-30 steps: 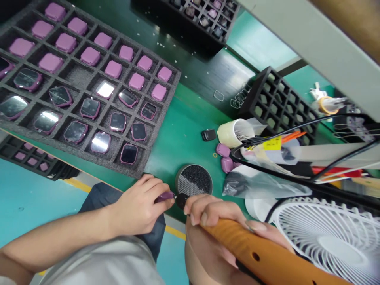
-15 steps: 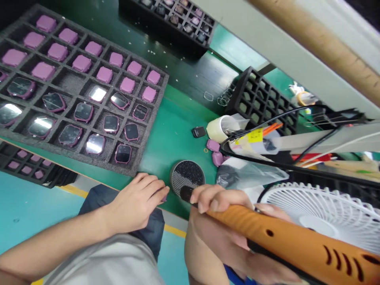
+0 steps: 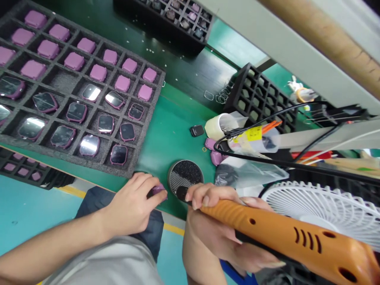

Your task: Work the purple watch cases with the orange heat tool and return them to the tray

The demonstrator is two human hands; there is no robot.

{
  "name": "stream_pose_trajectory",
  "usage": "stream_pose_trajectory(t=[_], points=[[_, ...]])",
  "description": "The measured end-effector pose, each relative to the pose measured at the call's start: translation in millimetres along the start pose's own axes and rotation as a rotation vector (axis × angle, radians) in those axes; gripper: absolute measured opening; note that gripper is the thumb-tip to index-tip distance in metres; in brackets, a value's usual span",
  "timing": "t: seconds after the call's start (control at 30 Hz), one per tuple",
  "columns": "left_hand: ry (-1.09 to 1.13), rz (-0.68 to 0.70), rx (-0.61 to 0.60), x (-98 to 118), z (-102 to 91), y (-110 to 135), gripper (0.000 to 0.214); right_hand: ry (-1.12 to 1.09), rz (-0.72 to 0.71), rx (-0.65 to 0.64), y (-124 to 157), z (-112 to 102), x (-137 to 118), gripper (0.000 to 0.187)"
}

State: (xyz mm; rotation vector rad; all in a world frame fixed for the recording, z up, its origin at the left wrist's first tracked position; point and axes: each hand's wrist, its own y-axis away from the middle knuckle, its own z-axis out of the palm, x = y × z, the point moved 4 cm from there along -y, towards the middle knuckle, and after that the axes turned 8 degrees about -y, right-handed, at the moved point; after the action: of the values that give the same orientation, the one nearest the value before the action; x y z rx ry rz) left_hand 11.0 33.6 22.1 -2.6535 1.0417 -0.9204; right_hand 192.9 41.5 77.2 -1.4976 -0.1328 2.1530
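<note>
My left hand [image 3: 133,206] is closed around a small purple watch case [image 3: 157,190] at the near edge of the green bench. My right hand [image 3: 213,206] grips an orange power screwdriver [image 3: 285,237], whose black tip [image 3: 180,193] sits just right of the case and beside a round tin of small black screws [image 3: 185,176]. A black foam tray [image 3: 89,63] of purple watch cases, some face up with dark screens, lies to the far left.
A white desk fan [image 3: 323,213] stands at the right, with black cables [image 3: 267,158], a tape roll [image 3: 219,124] and a plastic bag [image 3: 246,174] behind the tin. More black grid trays [image 3: 261,99] sit at the back. Loose purple cases [image 3: 213,152] lie near the tape.
The view shifted slightly left. My left hand turned the purple case so more of it shows beyond my fingers. The screwdriver tip stayed by the tin, close to the case.
</note>
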Motion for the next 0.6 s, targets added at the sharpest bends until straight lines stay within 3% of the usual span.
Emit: stream_pose_trajectory(t=[0.6], points=[[-0.021, 0.006, 0.008, 0.3, 0.6, -1.9, 0.021, 0.017, -0.019, 0.014, 2.4, -4.4, 2.2, 0.073]])
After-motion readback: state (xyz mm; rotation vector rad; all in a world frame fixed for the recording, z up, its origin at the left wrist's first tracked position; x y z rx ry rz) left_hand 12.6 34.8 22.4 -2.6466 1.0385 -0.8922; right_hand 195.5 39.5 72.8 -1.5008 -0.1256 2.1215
